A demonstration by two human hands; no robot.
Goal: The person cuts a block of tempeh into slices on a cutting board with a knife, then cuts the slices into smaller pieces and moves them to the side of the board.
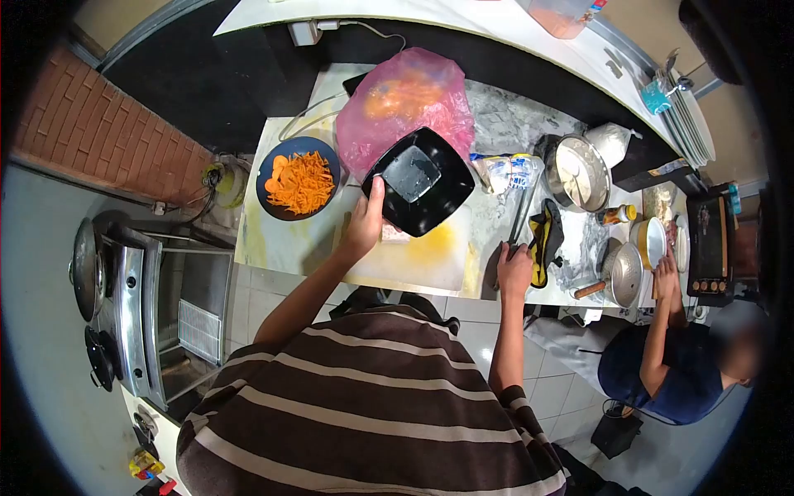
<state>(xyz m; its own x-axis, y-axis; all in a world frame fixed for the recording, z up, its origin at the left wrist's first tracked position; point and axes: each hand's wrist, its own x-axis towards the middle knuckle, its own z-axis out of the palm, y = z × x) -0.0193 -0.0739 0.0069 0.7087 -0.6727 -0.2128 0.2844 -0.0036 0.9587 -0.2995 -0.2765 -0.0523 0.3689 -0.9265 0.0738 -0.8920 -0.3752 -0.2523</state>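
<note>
My left hand [364, 223] is closed on the near left edge of a black square bowl [442, 211], thumb over the rim. The bowl is tilted toward me, its inside showing drops of moisture. Under it lies a white cutting board [413, 273] with a yellow-orange stain; something pale and pinkish is partly hidden beneath the bowl. My right hand [514, 269] grips the dark handle of a knife [521, 217], blade pointing away from me. Left of the bowl, a dark plate [269, 202] carries shredded and sliced carrot [302, 183]. Behind sits a pink plastic bag [360, 112] with orange contents.
Right of the knife lie a yellow-and-black item [543, 244] and a printed packet [517, 172]. Beyond are a metal pot [571, 169] and a saucepan [622, 273]. At far right another person [662, 364] touches a white bowl [652, 240]. A stove [132, 306] stands left.
</note>
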